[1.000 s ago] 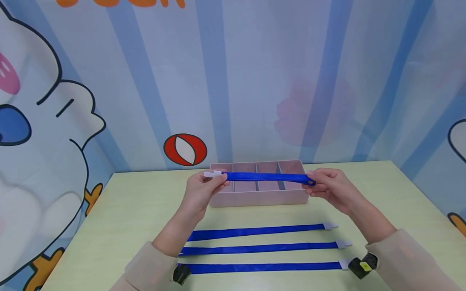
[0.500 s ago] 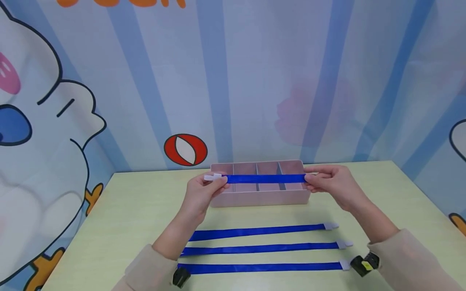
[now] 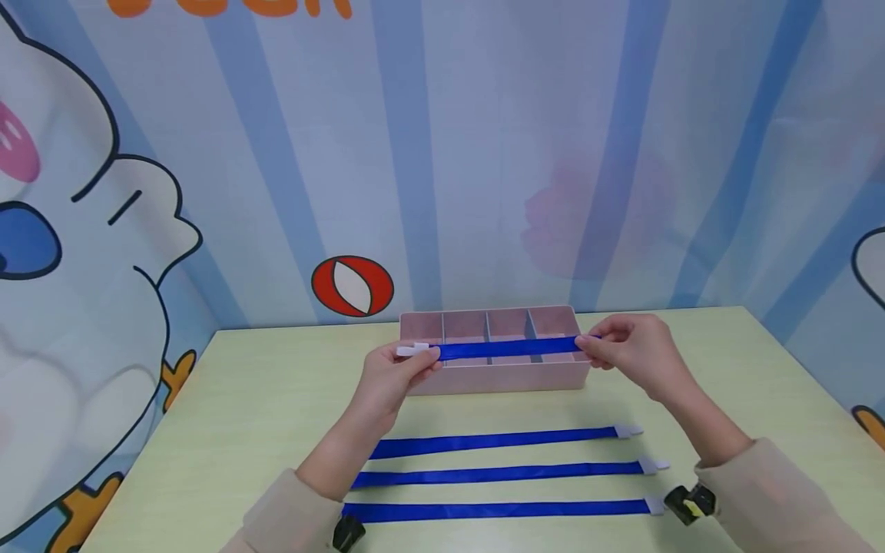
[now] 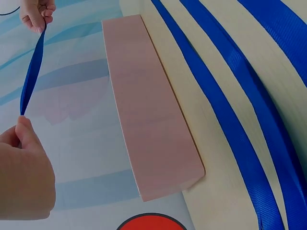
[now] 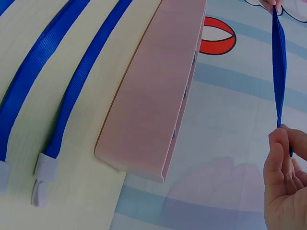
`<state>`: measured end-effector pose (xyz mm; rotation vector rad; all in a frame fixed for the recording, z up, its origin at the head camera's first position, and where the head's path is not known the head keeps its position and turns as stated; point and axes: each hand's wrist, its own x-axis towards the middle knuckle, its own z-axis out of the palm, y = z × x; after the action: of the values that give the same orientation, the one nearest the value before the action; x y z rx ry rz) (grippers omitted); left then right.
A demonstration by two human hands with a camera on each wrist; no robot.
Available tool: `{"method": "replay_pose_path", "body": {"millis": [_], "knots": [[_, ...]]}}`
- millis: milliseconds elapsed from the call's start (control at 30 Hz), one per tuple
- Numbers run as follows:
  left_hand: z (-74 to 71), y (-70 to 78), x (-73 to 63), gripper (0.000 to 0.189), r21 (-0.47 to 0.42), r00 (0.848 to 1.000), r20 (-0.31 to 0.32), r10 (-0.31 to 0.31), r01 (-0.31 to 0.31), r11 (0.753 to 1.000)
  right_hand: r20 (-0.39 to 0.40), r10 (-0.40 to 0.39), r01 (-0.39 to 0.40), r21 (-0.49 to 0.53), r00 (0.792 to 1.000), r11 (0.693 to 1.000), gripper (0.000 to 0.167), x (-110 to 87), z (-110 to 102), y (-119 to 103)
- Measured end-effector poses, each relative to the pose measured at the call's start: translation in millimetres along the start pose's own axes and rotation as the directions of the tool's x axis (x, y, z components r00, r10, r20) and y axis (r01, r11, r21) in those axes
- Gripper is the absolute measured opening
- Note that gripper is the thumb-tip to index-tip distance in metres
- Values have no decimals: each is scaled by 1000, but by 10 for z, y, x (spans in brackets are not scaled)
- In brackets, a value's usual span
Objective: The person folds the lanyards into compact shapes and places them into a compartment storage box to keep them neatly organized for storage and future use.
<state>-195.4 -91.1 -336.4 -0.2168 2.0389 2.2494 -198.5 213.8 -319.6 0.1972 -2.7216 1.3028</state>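
Observation:
A blue lanyard [image 3: 508, 349] is stretched between both hands, in front of and above the pink divided box [image 3: 494, 378]. My left hand [image 3: 387, 384] pinches its left end, where a white plastic clip [image 3: 412, 349] sticks out past the thumb. On the other side my right hand [image 3: 636, 357] pinches the right end between thumb and fingers. In the left wrist view the held strap [image 4: 32, 72] looks slightly slack and twisted edge-on. Several compartments of the box show behind the strap; their floors are partly hidden.
Three more blue lanyards [image 3: 491, 442] lie side by side across the pale table [image 3: 276, 399], nearer the person, with white clips [image 3: 653, 465] at their right ends. The left forearm covers their left ends. A printed cloth backdrop [image 3: 470, 153] stands behind the box.
The held lanyard has dropped slightly and now tilts up towards the right. My left hand has moved a little right and down. The looped right end, seen earlier, is now mostly hidden in the fingers.

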Motion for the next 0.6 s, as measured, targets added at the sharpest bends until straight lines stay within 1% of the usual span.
{"method": "replay_pose_path", "body": {"millis": [167,400,600], "knots": [[40,-34,17,26,-44,999,17,-35,35,998,-13,23,-23,29,1000,999,23,-8,0,-11],[104,-35,14,26,-62,999,19,-42,44,997,-35,38,-37,32,999,999,18,12,2,-15],[152,-37,23,27,-79,999,29,-46,48,996,-8,52,-51,104,999,993,20,16,-16,-38]]}}
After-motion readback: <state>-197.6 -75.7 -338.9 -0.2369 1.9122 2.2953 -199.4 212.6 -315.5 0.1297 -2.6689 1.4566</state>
